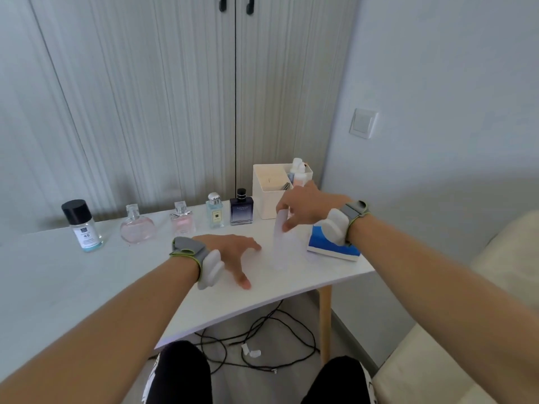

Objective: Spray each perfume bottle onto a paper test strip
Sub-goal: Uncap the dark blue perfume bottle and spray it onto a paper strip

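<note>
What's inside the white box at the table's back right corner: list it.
A beige stack on the left, small white bottles on the right; the right hand hides their lower parts.

The test strip (278, 246) in the right hand (309, 205) is blurred; lettering on the dark blue bottle (241, 209) is unreadably small.

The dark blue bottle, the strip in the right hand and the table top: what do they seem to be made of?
Dark blue bottle: probably glass, glossy, its tint fading lighter downward. Strip, pinched by the right hand: thin matte white paper, it seems, slightly see-through. Table top: smooth white, faintly shiny, perhaps laminate.
</note>
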The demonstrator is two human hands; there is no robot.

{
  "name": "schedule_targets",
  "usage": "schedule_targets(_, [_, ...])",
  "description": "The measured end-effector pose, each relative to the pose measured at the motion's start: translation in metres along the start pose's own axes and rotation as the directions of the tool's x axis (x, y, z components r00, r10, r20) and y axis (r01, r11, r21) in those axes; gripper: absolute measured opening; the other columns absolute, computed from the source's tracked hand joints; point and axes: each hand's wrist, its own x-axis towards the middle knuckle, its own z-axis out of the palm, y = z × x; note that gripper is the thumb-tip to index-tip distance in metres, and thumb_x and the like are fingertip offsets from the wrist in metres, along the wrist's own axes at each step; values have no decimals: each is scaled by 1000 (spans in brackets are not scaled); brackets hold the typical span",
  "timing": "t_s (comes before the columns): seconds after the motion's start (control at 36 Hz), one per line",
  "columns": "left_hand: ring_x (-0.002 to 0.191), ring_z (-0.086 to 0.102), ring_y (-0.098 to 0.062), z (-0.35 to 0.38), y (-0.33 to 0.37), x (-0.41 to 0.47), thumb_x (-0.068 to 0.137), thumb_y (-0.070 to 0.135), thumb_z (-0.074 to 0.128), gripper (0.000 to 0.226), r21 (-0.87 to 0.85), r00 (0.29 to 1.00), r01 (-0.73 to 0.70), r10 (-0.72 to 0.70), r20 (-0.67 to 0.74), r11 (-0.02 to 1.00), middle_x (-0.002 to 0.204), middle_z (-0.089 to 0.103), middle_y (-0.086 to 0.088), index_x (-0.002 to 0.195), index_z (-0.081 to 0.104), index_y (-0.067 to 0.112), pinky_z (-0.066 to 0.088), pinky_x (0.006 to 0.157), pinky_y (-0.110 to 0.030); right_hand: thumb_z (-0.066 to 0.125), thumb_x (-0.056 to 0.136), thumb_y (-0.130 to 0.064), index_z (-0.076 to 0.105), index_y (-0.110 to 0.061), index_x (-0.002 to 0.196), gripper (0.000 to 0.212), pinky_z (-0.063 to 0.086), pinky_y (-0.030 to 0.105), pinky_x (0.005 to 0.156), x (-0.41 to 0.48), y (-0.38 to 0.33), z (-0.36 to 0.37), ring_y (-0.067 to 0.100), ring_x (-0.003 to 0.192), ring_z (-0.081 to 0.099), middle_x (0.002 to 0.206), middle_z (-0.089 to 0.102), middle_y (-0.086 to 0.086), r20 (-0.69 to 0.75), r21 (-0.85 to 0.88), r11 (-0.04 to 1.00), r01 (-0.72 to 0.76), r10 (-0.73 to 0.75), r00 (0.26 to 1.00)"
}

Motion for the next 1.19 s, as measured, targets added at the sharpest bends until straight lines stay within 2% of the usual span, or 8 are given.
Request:
schedule_targets(0.08, [161,28,-22,-1,9,-21,80,58,89,112,-44,1000,11,-12,-29,999,175,29,7,169,25,34,20,133,-47,82,88,-39,73,-23,122,38,44,45,110,-12,-11,-9,21,107,62,118,71,-3,3,51,999,-2,1,1000])
schedule_targets(0.22, [141,58,-20,1,25,-52,87,57,82,89,-363,983,-85,18,-183,928,157,58,2,161,45,23,41,125,-44,82,89,-37,74,-20,120,36,48,40,104,-37,-32,-22,18,101,62,106,68,-7,-9,157,988,-5,7,1000])
schedule_targets(0.36, [121,71,-23,2,26,-81,92,40,84,61,-559,943,-193,-4,-332,806,132,76,1,147,63,22,55,111,-43,82,90,-32,75,-23,106,19,49,27,81,-62,-53,-36,7,80,61,86,65,-19,0,248,969,26,-27,1000])
schedule_targets(0.56, [112,75,-17,24,34,-129,105,28,69,23,-635,861,-388,16,-508,668,108,84,9,124,78,18,61,97,-33,81,91,-30,77,-17,113,26,49,19,83,-95,-82,-58,4,87,65,98,73,-13,-70,286,957,50,-31,997])
schedule_targets(0.69, [96,74,-15,31,31,-144,105,29,69,21,-629,812,-423,-35,-582,653,104,85,5,118,80,17,56,79,-27,79,93,-26,75,-17,119,28,54,29,96,-99,-94,-65,6,89,66,103,74,-8,-99,240,970,42,-18,995])
schedule_targets(0.86, [84,76,-19,34,14,-140,106,32,68,21,-673,776,-427,-137,-616,604,99,85,4,112,79,15,55,72,-28,75,93,-21,76,-22,110,18,56,36,97,-74,-92,-65,18,100,70,105,75,-2,-131,180,984,-3,27,991])
schedule_targets(1.0, [79,80,-16,37,1,-121,107,40,65,35,-710,790,-387,-185,-584,588,96,85,6,107,78,8,57,78,-32,70,96,-25,72,-27,114,18,54,33,93,-40,-82,-51,18,103,65,113,72,-3,-168,126,989,-80,101,981])
schedule_targets(1.19, [76,79,-13,36,-22,-74,104,41,68,39,-699,740,-423,-224,-634,577,93,84,-3,100,76,4,58,73,-28,64,100,-29,65,-23,128,29,47,38,102,11,-58,15,20,115,61,124,65,-1,-286,256,962,-96,171,943])
